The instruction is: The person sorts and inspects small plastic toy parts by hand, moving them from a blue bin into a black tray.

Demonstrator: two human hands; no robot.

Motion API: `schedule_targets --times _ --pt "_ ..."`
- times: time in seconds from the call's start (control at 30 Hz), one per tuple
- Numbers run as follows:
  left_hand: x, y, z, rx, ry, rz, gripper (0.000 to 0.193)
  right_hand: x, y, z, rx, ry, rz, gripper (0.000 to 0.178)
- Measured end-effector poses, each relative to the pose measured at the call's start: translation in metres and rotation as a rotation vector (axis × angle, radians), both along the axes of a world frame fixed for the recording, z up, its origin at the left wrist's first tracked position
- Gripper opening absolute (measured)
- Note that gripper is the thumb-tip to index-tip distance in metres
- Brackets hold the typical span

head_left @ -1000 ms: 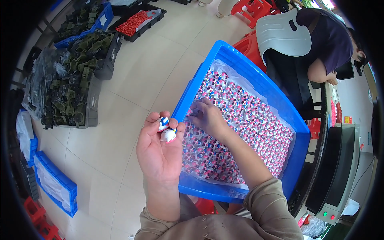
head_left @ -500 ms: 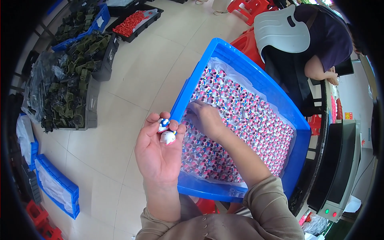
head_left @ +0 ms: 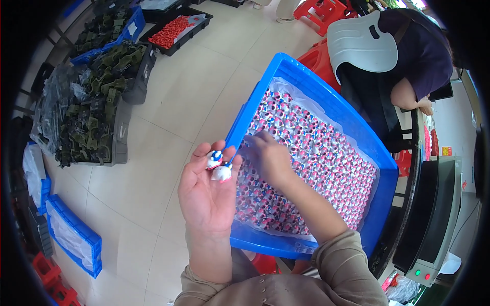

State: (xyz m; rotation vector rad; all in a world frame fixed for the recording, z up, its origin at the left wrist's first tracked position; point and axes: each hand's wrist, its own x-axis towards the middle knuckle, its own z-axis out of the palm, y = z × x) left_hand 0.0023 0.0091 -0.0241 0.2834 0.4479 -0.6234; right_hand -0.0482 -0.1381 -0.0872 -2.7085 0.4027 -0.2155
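Note:
My left hand [head_left: 209,196] is palm up beside the crate's left edge, its fingers curled around two small toy figures. One white and blue figure [head_left: 214,159] rests at the fingertips; a white figure with pink trim [head_left: 222,173] lies just below it. Over the left part of the blue crate [head_left: 334,84] hangs my right hand [head_left: 274,162], its fingers bent downward and smeared by motion. Whether it holds anything cannot be made out. Beneath it, many small white, pink and blue figures [head_left: 326,173] lie packed in rows on a white liner.
Crates of dark green parts [head_left: 92,122] stand at the left, near a black tray of red pieces [head_left: 171,33]. A blue crate [head_left: 74,234] sits lower left. To the right, a person [head_left: 421,56] sits on a white-backed chair [head_left: 362,43] beside a machine [head_left: 429,224].
My right hand has shifted slightly right above the figures, and its fingers are more blurred. My left hand keeps both figures. The whole view has shifted a little.

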Motion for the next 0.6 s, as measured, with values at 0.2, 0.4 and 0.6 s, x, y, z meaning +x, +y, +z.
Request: schedule_targets --times 0.2,0.4,0.6 --pt "-0.002 -0.004 0.006 0.043 -0.068 -0.035 0.027 -0.009 0.014 0.091 0.602 -0.287 0.228 0.031" --pt "-0.004 -0.005 0.002 0.009 -0.197 -0.142 0.031 -0.002 0.022 0.080 0.654 -0.252 0.246 0.035" --pt "-0.002 -0.004 0.003 0.025 -0.140 -0.088 0.022 0.000 0.019 0.078 0.634 -0.318 0.259 0.027"
